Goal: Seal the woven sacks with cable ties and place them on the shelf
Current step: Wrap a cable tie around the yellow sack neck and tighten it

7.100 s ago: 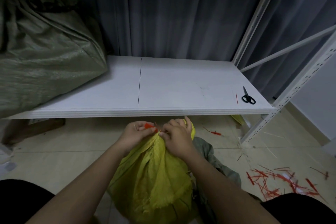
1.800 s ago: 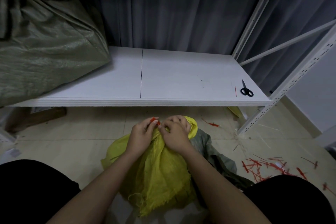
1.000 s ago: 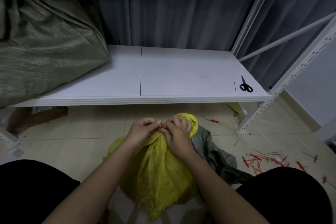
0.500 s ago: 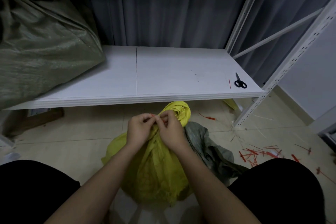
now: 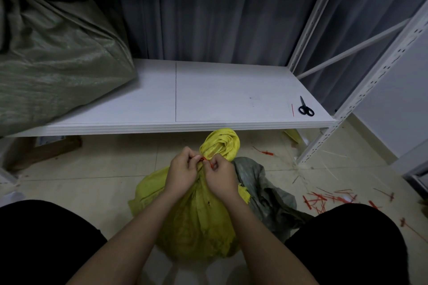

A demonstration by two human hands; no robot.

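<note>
Pale floor tiles [image 5: 97,169] fill my near view, and on them sits the yellow woven sack [image 5: 196,215], its neck gathered. I see my left hand [image 5: 181,172] and right hand [image 5: 220,177] both pinching the red cable tie [image 5: 206,161] at that neck. Beside it lies a crumpled grey-green sack [image 5: 266,190], with red tie scraps [image 5: 324,199] to the right. Beyond, the white shelf [image 5: 220,95] carries black scissors [image 5: 305,107] and a large green sack [image 5: 53,62].
</note>
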